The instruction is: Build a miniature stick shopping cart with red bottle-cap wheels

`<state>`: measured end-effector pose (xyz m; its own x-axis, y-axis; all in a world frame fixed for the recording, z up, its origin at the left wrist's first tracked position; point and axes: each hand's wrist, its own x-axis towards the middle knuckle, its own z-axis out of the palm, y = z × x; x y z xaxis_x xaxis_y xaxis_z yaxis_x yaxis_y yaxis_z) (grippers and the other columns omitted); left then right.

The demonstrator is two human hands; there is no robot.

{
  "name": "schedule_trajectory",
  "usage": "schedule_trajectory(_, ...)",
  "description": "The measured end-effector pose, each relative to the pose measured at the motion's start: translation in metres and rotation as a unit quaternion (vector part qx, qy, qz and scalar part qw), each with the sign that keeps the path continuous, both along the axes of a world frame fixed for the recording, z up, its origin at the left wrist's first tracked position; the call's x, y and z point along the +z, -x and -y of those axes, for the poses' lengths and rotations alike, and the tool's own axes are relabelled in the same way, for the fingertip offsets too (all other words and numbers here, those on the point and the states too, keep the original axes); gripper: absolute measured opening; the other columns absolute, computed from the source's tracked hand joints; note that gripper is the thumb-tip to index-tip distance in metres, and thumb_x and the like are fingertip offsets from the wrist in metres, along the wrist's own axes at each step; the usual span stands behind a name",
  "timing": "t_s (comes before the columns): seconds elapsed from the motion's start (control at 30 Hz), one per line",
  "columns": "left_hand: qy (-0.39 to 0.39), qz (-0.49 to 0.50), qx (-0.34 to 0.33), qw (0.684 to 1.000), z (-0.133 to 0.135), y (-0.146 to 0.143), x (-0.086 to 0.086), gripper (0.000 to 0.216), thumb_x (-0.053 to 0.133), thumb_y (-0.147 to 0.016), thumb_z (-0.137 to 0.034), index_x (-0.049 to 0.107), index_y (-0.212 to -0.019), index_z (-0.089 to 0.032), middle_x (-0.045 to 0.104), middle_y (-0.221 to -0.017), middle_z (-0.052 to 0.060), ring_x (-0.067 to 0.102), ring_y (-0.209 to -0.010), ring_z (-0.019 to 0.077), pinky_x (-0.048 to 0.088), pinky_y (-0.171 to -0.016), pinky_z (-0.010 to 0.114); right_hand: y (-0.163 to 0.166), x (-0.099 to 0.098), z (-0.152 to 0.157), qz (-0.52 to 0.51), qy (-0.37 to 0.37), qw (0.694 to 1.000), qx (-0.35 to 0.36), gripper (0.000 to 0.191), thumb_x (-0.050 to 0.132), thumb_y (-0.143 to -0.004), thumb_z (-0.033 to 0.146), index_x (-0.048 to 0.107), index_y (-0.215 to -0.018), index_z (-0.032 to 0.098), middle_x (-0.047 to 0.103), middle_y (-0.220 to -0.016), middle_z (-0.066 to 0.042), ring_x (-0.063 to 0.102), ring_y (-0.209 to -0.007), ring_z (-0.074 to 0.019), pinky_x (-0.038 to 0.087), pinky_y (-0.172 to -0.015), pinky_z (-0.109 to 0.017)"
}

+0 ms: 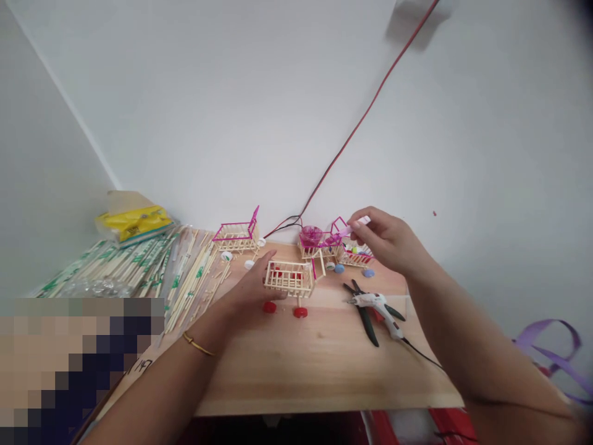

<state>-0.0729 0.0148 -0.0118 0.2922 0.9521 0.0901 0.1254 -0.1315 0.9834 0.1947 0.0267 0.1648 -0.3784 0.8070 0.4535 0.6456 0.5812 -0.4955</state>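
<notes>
My left hand (252, 285) grips the side of a small cart (290, 278) built from pale wooden sticks, which stands on red bottle-cap wheels (300, 312) on the wooden table (315, 364). My right hand (386, 238) is raised behind it, fingers pinched on a thin pink stick (359, 224). The stick's tip is close to a second stick cart with pink trim (324, 244).
A third pink-edged stick cart (236, 235) stands at the back left. Many wrapped chopsticks (139, 266) and a yellow packet (132, 221) lie at the left. A white glue gun (377, 306) and dark pliers (365, 318) lie at the right. Loose caps (368, 272) sit near the wall; a red-black cable (352, 133) climbs it.
</notes>
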Motion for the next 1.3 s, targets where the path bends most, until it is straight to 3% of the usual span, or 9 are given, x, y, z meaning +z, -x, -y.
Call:
schedule_trajectory(0.1,-0.001,-0.009,0.005,1.000,0.000,0.000,0.000,0.112,0.083,-0.059,-0.028,0.020,-0.152,-0.018,0.048,-0.138,0.018,0.055,-0.118,0.0302,0.047,-0.098,0.043,-0.018,-0.028,0.004,-0.146,0.024,0.989,-0.028,0.030,0.055,-0.091,0.050,0.061,-0.096,0.021,0.061,-0.070,-0.001,0.058,-0.066,-0.0151,0.046,-0.064,-0.029)
schedule_trajectory(0.23,-0.013,-0.059,0.015,0.998,0.000,0.000,0.001,0.112,0.083,-0.059,-0.032,0.021,-0.152,-0.018,0.039,-0.148,0.018,0.046,-0.130,0.0336,0.038,-0.109,0.048,-0.030,-0.070,0.007,-0.313,0.045,0.946,-0.068,0.027,0.058,-0.089,0.049,0.060,-0.097,0.023,0.058,-0.075,0.000,0.056,-0.068,-0.0150,0.047,-0.066,-0.030)
schedule_trajectory(0.4,-0.012,-0.086,0.022,0.996,0.000,-0.001,0.005,0.111,0.083,-0.060,-0.030,0.022,-0.151,-0.015,0.038,-0.149,0.018,0.044,-0.132,0.0332,0.035,-0.112,0.045,-0.028,-0.106,0.008,-0.353,0.080,0.927,-0.102,0.026,0.058,-0.089,0.048,0.060,-0.094,0.022,0.056,-0.071,0.002,0.052,-0.066,-0.0131,0.044,-0.064,-0.027)
schedule_trajectory(0.53,0.015,-0.063,0.022,0.998,0.001,-0.003,0.006,0.109,0.080,-0.061,-0.027,0.019,-0.151,-0.016,0.040,-0.148,0.018,0.049,-0.128,0.0321,0.042,-0.105,0.043,-0.023,-0.129,0.000,-0.370,0.135,0.916,-0.069,0.033,0.059,-0.087,0.051,0.060,-0.100,0.021,0.061,-0.077,0.000,0.056,-0.068,-0.0144,0.047,-0.068,-0.029)
schedule_trajectory(0.67,0.041,-0.038,0.023,0.998,0.001,-0.004,0.004,0.108,0.077,-0.062,-0.022,0.017,-0.152,-0.020,0.049,-0.140,0.014,0.057,-0.117,0.0286,0.049,-0.096,0.039,-0.019,-0.149,-0.014,-0.447,0.158,0.880,-0.034,0.032,0.063,-0.084,0.051,0.062,-0.099,0.023,0.062,-0.075,0.001,0.058,-0.068,-0.0133,0.047,-0.069,-0.027)
schedule_trajectory(0.77,0.042,-0.030,0.028,0.998,0.000,-0.004,0.001,0.107,0.077,-0.062,-0.020,0.018,-0.152,-0.021,0.050,-0.138,0.013,0.056,-0.118,0.0278,0.049,-0.095,0.037,-0.015,-0.156,-0.019,-0.484,0.170,0.858,-0.008,0.029,0.066,-0.083,0.049,0.064,-0.097,0.024,0.063,-0.075,0.001,0.058,-0.069,-0.0127,0.047,-0.070,-0.027)
schedule_trajectory(1.1,0.049,-0.031,0.035,0.998,-0.002,-0.002,0.000,0.101,0.078,-0.061,-0.020,0.027,-0.149,-0.021,0.053,-0.137,0.013,0.057,-0.120,0.0281,0.050,-0.095,0.037,-0.016,-0.150,-0.014,-0.497,0.181,0.849,-0.008,0.031,0.070,-0.079,0.051,0.068,-0.092,0.023,0.065,-0.074,0.001,0.059,-0.067,-0.0122,0.047,-0.068,-0.027)
schedule_trajectory(1.3,0.043,-0.019,0.043,0.998,-0.002,-0.004,0.002,0.107,0.082,-0.059,-0.023,0.025,-0.150,-0.021,0.057,-0.132,0.013,0.058,-0.119,0.0288,0.049,-0.099,0.040,-0.009,-0.149,-0.011,-0.579,0.275,0.767,0.002,0.041,0.080,-0.064,0.054,0.064,-0.083,0.021,0.064,-0.068,0.004,0.057,-0.064,-0.0089,0.045,-0.067,-0.024)
